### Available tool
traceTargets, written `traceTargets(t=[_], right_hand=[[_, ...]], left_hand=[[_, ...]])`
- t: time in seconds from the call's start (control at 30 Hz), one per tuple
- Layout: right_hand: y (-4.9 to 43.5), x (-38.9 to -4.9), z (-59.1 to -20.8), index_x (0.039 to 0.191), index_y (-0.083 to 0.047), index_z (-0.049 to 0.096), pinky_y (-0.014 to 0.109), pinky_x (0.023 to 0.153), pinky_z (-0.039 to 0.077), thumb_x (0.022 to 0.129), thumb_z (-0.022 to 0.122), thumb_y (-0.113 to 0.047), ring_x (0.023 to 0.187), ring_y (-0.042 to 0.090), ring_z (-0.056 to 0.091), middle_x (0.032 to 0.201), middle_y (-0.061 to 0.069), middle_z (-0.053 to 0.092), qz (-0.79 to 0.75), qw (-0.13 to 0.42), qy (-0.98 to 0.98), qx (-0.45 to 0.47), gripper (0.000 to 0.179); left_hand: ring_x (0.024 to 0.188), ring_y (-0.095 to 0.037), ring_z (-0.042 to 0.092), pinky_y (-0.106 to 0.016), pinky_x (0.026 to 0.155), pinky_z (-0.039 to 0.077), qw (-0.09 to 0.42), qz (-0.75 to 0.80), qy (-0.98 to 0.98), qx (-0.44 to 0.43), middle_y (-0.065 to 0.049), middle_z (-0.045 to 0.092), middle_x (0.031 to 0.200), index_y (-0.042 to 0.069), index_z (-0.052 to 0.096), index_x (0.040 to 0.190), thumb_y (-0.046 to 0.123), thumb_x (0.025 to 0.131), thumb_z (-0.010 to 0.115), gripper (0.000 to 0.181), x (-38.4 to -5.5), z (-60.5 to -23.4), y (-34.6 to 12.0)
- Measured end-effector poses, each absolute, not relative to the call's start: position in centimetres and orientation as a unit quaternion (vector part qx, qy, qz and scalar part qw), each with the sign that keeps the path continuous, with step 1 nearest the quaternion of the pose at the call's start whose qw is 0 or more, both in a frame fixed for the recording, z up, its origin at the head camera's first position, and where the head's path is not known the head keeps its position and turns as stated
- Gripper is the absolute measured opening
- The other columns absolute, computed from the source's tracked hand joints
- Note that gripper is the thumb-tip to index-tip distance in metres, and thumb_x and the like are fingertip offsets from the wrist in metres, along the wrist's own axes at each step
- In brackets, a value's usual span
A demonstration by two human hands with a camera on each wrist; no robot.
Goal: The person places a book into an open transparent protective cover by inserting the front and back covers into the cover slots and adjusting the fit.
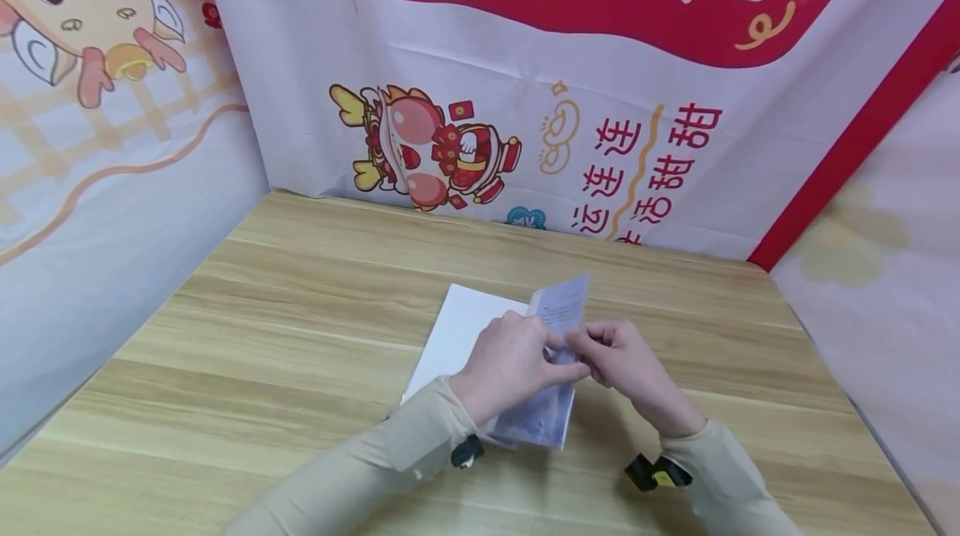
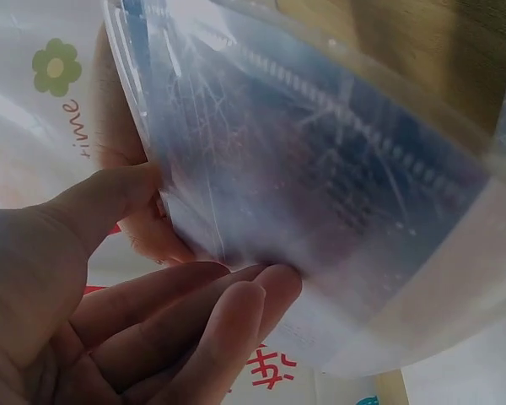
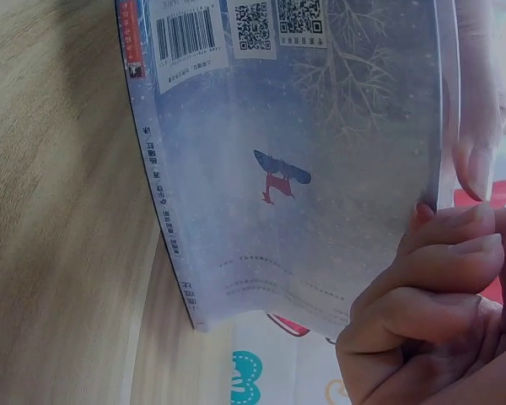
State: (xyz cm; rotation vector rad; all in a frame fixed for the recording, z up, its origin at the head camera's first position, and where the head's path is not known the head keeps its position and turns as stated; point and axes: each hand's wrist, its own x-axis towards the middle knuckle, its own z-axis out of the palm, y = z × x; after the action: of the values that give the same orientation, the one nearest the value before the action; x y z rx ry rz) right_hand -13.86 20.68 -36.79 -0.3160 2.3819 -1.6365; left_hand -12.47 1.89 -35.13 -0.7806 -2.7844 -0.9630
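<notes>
A thin book (image 1: 543, 415) with a blue-grey cover stands on edge above the table, held between both hands. Its back cover (image 3: 261, 126) shows a barcode, square codes, a bare tree and a small red figure. Clear plastic film (image 2: 464, 287) reaches past the printed cover in the left wrist view. My left hand (image 1: 506, 361) pinches the book's edge, thumb on one side and fingers on the other. Opposite it, my right hand (image 1: 622, 357) grips the same edge with curled fingers. Beneath the left hand lies a flat white sheet (image 1: 468, 319), partly covered by the hand and book.
The wood-grain table (image 1: 262, 336) extends around the book on all sides. A printed cloth (image 1: 450, 44) with red writing and cartoon figures hangs behind it, and more patterned cloth (image 1: 112, 169) hangs at the left.
</notes>
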Motion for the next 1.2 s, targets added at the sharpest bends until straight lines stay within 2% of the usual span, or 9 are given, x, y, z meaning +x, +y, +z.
traceTargets(t=[0.07,0.27,0.47,0.67,0.87,1.0,1.2], right_hand=[[20.7,-13.8,-36.7,0.070,0.002,0.054,0.021,0.044,0.026,0.099,0.061,-0.027,0.046,0.011,0.035,0.052,0.003,0.039,-0.558,0.121,0.814,-0.108,0.042],[20.5,-13.6,-36.7,0.069,0.002,0.052,0.020,0.044,0.025,0.098,0.063,-0.028,0.048,0.010,0.035,0.054,0.002,0.039,-0.560,0.126,0.810,-0.119,0.044],[20.3,-13.6,-36.8,0.071,0.003,0.054,0.020,0.044,0.027,0.098,0.062,-0.030,0.049,0.011,0.037,0.055,0.004,0.042,-0.564,0.130,0.807,-0.119,0.043],[20.1,-13.7,-37.0,0.080,0.003,0.059,0.020,0.045,0.030,0.099,0.061,-0.034,0.051,0.012,0.039,0.059,0.006,0.045,-0.569,0.139,0.802,-0.118,0.041],[19.9,-13.7,-37.1,0.085,0.002,0.062,0.021,0.047,0.036,0.100,0.056,-0.038,0.054,0.014,0.043,0.063,0.009,0.050,-0.575,0.142,0.797,-0.117,0.043],[19.8,-13.6,-37.0,0.087,0.001,0.061,0.022,0.049,0.039,0.101,0.055,-0.038,0.057,0.016,0.046,0.067,0.011,0.052,-0.575,0.152,0.795,-0.120,0.042],[19.7,-13.6,-37.0,0.081,0.003,0.056,0.023,0.049,0.041,0.102,0.054,-0.036,0.057,0.017,0.047,0.067,0.013,0.054,-0.577,0.152,0.792,-0.133,0.044]], left_hand=[[0.042,-0.001,0.035,-0.020,0.037,0.028,0.052,-0.313,-0.914,-0.253,0.015,0.030,0.044,0.025,0.071,0.068,0.053,0.082,0.075,0.031,-12.5,-35.2,1.9],[0.043,-0.001,0.032,-0.021,0.036,0.027,0.065,-0.295,-0.921,-0.246,0.015,0.027,0.045,0.023,0.059,0.056,0.057,0.081,0.073,0.045,-12.4,-35.3,2.1],[0.042,0.001,0.031,-0.017,0.035,0.024,0.066,-0.301,-0.917,-0.253,0.014,0.029,0.046,0.018,0.065,0.064,0.042,0.083,0.076,0.032,-12.3,-35.2,2.1],[0.042,0.001,0.032,-0.017,0.034,0.025,0.088,-0.297,-0.912,-0.269,0.014,0.028,0.045,0.018,0.048,0.051,0.027,0.081,0.071,0.039,-12.3,-35.1,2.0],[0.041,0.002,0.035,-0.014,0.034,0.029,0.120,-0.284,-0.906,-0.291,0.015,0.036,0.042,0.020,0.047,0.048,0.019,0.080,0.068,0.038,-12.4,-35.0,1.9],[0.040,0.002,0.033,-0.014,0.034,0.028,0.117,-0.266,-0.911,-0.293,0.014,0.035,0.043,0.020,0.048,0.047,0.017,0.082,0.067,0.040,-12.4,-34.7,1.7],[0.038,0.001,0.032,-0.013,0.034,0.026,0.091,-0.271,-0.915,-0.285,0.012,0.033,0.042,0.018,0.048,0.046,0.015,0.086,0.067,0.044,-12.6,-34.2,1.2]])
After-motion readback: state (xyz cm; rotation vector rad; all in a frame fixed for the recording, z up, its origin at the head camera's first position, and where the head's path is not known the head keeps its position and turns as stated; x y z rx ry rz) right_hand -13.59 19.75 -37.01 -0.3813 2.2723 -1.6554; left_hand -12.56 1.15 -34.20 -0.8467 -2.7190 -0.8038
